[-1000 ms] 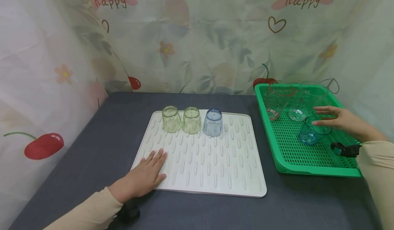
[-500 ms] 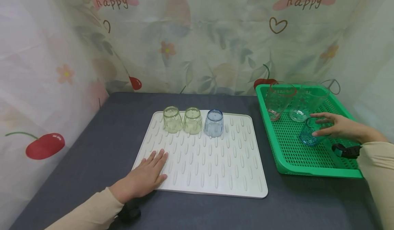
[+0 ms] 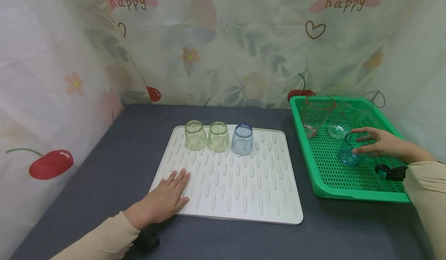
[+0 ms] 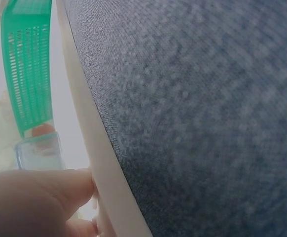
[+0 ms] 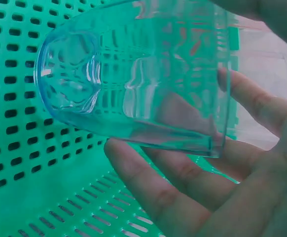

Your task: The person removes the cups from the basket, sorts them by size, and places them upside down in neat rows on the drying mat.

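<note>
My right hand (image 3: 386, 146) has its fingers and thumb around a light blue drinking glass (image 3: 346, 153), which stands in the green basket (image 3: 362, 195). From the right wrist view, the fingers wrap the rim end of this glass (image 5: 133, 84), while its base is at the basket's perforated bottom. On the white ridged mat (image 3: 244, 198), my left hand (image 3: 162, 202) lies flat near the front left corner, fingers spread. Toward the mat's back edge, two greenish glasses (image 3: 218, 139) and a blue glass (image 3: 242, 142) stand upside down in a row.
Two taller glasses share the basket's far end: one with a red rim (image 3: 313, 117), one clear (image 3: 343, 118). The basket is right of the mat on a dark tabletop (image 3: 139, 144). A patterned cloth (image 3: 223, 59) hangs behind and at the sides.
Over the last second my right hand has come down slightly and closed its fingers around the light blue glass. My left hand stays put on the mat.
</note>
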`<act>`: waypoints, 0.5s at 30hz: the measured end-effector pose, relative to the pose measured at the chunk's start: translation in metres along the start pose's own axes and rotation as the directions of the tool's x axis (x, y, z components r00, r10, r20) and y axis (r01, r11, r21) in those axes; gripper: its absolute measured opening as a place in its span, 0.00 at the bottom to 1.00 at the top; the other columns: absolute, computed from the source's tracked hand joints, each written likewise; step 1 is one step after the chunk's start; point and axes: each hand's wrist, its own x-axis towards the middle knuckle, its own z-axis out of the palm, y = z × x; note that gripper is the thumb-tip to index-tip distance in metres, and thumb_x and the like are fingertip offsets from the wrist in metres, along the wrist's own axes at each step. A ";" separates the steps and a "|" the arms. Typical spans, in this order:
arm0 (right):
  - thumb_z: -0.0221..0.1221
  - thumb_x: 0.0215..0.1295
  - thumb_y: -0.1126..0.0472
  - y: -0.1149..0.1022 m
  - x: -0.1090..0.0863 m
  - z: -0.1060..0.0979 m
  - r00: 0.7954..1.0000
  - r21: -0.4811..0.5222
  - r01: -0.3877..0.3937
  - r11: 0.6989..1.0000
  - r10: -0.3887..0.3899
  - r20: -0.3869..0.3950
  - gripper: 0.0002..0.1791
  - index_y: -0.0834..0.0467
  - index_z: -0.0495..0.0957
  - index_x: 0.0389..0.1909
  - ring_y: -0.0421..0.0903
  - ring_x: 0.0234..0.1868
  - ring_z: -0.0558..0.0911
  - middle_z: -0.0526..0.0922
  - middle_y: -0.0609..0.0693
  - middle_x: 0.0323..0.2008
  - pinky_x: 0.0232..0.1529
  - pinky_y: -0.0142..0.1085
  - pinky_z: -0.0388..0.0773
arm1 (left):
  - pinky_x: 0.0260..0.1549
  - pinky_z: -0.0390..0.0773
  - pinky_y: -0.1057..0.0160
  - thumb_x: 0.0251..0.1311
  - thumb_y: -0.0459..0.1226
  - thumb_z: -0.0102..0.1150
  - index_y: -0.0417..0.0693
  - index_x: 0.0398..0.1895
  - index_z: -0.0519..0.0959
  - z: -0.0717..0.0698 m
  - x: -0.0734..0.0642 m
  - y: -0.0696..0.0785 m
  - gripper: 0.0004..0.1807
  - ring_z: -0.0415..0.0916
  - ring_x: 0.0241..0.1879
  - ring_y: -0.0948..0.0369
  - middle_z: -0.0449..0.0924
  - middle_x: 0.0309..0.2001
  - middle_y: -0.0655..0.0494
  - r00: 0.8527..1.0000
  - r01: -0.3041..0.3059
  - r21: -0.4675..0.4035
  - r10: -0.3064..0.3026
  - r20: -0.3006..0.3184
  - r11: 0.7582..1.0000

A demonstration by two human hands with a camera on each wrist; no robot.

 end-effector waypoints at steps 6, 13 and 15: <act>0.59 0.68 0.54 -0.010 -0.001 -0.001 0.997 -0.028 -0.013 1.000 0.011 -0.071 0.43 0.70 0.46 0.72 0.71 0.56 0.74 0.59 0.80 0.64 0.45 0.52 0.81 | 0.68 0.51 0.37 0.72 0.49 0.46 0.40 0.76 0.50 0.000 0.000 0.000 0.37 0.40 0.76 0.42 0.44 0.77 0.42 1.000 0.001 0.010 -0.001 -0.006 1.000; 0.59 0.68 0.51 -0.028 -0.007 -0.006 0.994 -0.039 -0.029 0.999 0.025 -0.109 0.45 0.69 0.46 0.73 0.38 0.45 0.82 0.60 0.76 0.65 0.44 0.45 0.82 | 0.68 0.51 0.37 0.70 0.47 0.49 0.38 0.75 0.52 -0.007 0.002 -0.004 0.37 0.42 0.75 0.41 0.46 0.76 0.41 1.000 -0.023 -0.026 0.024 0.020 0.999; 0.59 0.68 0.50 -0.036 -0.009 -0.006 0.991 -0.063 -0.024 0.998 0.016 -0.130 0.45 0.67 0.47 0.73 0.37 0.45 0.81 0.61 0.74 0.66 0.44 0.47 0.81 | 0.68 0.51 0.38 0.70 0.46 0.50 0.37 0.74 0.53 -0.012 0.003 -0.006 0.36 0.42 0.75 0.41 0.47 0.76 0.40 0.999 -0.036 -0.080 0.039 0.036 0.996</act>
